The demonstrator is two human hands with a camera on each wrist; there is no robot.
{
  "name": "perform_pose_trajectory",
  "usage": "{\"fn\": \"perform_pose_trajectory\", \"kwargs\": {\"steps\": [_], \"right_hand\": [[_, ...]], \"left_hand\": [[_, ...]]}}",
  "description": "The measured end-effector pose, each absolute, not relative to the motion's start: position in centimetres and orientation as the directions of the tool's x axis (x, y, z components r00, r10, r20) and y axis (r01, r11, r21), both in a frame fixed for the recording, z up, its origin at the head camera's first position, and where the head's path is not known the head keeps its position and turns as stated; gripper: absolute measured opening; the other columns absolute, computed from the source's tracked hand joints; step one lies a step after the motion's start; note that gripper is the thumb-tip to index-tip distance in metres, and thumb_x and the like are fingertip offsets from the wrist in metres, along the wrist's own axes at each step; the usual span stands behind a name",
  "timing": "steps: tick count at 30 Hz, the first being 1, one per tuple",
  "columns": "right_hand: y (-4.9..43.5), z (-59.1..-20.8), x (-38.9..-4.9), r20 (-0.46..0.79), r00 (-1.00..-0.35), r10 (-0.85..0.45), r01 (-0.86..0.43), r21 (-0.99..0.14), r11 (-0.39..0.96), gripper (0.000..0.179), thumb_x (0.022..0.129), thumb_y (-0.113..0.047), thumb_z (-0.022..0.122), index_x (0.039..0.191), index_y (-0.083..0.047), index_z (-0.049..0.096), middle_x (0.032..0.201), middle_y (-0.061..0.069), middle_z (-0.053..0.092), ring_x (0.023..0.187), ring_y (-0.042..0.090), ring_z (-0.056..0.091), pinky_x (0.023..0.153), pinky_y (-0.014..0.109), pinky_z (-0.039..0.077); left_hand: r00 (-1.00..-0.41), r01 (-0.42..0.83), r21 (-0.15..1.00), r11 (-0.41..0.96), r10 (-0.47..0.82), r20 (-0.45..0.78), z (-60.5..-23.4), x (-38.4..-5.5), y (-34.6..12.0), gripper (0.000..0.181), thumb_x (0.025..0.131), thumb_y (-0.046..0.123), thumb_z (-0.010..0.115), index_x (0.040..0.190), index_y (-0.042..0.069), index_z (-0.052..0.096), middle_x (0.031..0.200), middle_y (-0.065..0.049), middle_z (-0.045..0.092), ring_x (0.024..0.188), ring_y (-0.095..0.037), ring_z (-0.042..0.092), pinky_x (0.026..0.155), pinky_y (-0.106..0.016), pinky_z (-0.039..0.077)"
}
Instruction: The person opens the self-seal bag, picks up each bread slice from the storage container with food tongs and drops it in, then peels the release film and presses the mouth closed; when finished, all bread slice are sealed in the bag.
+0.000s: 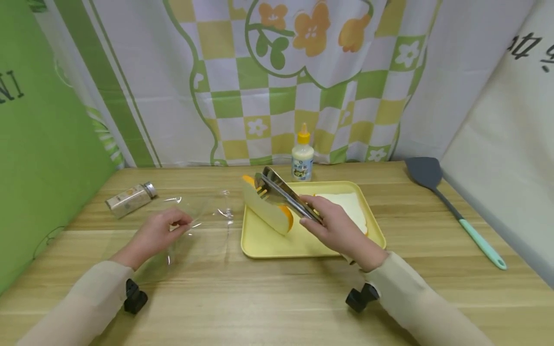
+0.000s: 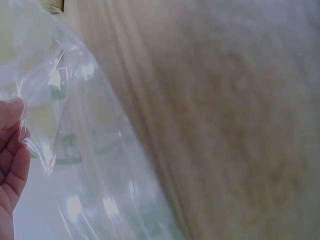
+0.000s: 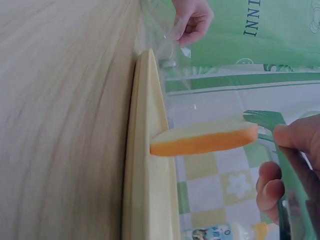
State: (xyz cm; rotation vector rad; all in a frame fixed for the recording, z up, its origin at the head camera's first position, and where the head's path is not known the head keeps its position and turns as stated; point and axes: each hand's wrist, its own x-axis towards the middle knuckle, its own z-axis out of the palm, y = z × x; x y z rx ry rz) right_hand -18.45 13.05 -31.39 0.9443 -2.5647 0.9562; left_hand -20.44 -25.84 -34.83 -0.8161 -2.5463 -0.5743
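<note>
Metal tongs (image 1: 287, 192) are in my right hand (image 1: 339, 228), its thumb and fingers around the arms. Their tips clamp the upper edge of a white bread slice (image 1: 265, 210) with an orange-brown crust. That slice stands tilted over the left part of a yellow tray (image 1: 298, 249), its lower end at the tray in the right wrist view. Partly behind my right hand, another bread slice (image 1: 352, 204) lies flat on the tray. On the left, my left hand (image 1: 161, 230) pinches the edge of a clear plastic bag (image 2: 85, 135) between thumb and fingers.
A squeeze bottle (image 1: 302, 161) with a yellow cap stands behind the tray. To the left, a seasoning jar (image 1: 131, 199) lies on its side. A dark spatula (image 1: 450, 204) with a mint handle lies at the right. Printed cloth (image 1: 242, 96) hangs along the table's back.
</note>
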Motion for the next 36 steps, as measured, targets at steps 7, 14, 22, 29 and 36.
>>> {"fn": "perform_pose_trajectory", "kwargs": {"steps": [7,14,22,29,36], "right_hand": [[13.5,-31.7,-18.2,0.409,-0.755,-0.513,-0.653,-0.384,0.653,0.05,0.088,-0.016,0.064,0.131,0.0,0.046,0.102,0.011,0.06,0.082,0.018,0.054,0.071,0.037,0.046],[14.0,-33.0,-17.9,0.38,-0.742,-0.552,-0.668,-0.354,0.654,0.052,0.087,-0.018,0.065,0.132,-0.001,0.046,0.1,0.008,0.059,0.075,0.012,0.049,0.067,0.032,0.045],[14.2,-33.9,-17.5,0.376,-0.76,-0.531,-0.645,-0.329,0.69,0.051,0.086,-0.016,0.065,0.133,-0.005,0.047,0.104,0.006,0.06,0.085,0.015,0.058,0.073,0.037,0.049],[14.0,-34.1,-17.6,0.389,-0.789,-0.475,-0.603,-0.347,0.718,0.05,0.085,-0.013,0.067,0.131,-0.003,0.049,0.102,0.008,0.062,0.088,0.02,0.06,0.075,0.041,0.05],[13.6,-35.2,-17.6,0.362,-0.831,-0.422,-0.553,-0.457,0.697,0.049,0.084,-0.009,0.066,0.13,-0.002,0.05,0.112,0.012,0.061,0.098,0.025,0.059,0.084,0.044,0.048]], "left_hand": [[-0.77,0.602,0.286,0.746,0.446,0.457,-34.7,-20.3,-26.0,0.013,0.075,-0.005,0.071,0.082,0.005,0.068,0.079,0.0,0.066,0.072,-0.016,0.061,0.065,-0.033,0.052],[-0.789,0.583,0.303,0.754,0.436,0.433,-34.6,-20.3,-25.9,0.012,0.076,-0.004,0.07,0.084,0.005,0.068,0.08,-0.001,0.066,0.074,-0.017,0.061,0.066,-0.033,0.052],[-0.799,0.571,0.311,0.759,0.428,0.423,-34.4,-20.1,-25.7,0.011,0.077,-0.004,0.069,0.085,0.004,0.068,0.082,-0.003,0.066,0.075,-0.019,0.062,0.067,-0.035,0.053],[-0.796,0.574,0.314,0.756,0.426,0.429,-34.3,-20.1,-25.6,0.012,0.077,-0.005,0.069,0.085,0.004,0.068,0.081,-0.003,0.066,0.074,-0.018,0.061,0.067,-0.035,0.053],[-0.783,0.587,0.297,0.753,0.434,0.446,-34.4,-20.1,-25.5,0.013,0.076,-0.006,0.069,0.085,0.003,0.068,0.081,-0.003,0.067,0.074,-0.018,0.061,0.066,-0.035,0.053]]}}
